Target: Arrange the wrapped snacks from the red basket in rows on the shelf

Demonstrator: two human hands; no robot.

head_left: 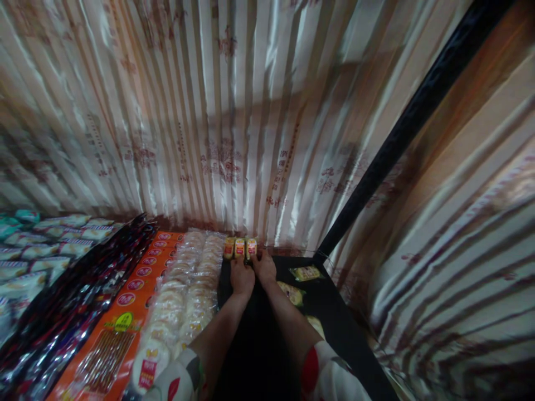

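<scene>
At the far end of the black surface, three small yellow snack packets with red-and-white labels stand side by side against the row of clear-wrapped cakes. My left hand (242,277) is closed at the near edge of the middle snack packet (239,247). My right hand (265,268) has its fingers curled at the lower edge of the right snack packet (251,247). The left snack packet (229,247) touches neither hand. My fingertips are small and partly hidden by the backs of my hands.
Loose yellow-green packets (307,273) lie on the black surface (334,312) to the right. Left are clear-wrapped round cakes (171,303), orange packs (136,285), dark shiny packs (79,312) and white packets (35,253). A printed curtain (246,128) hangs behind, with a black post (393,145) slanting at right.
</scene>
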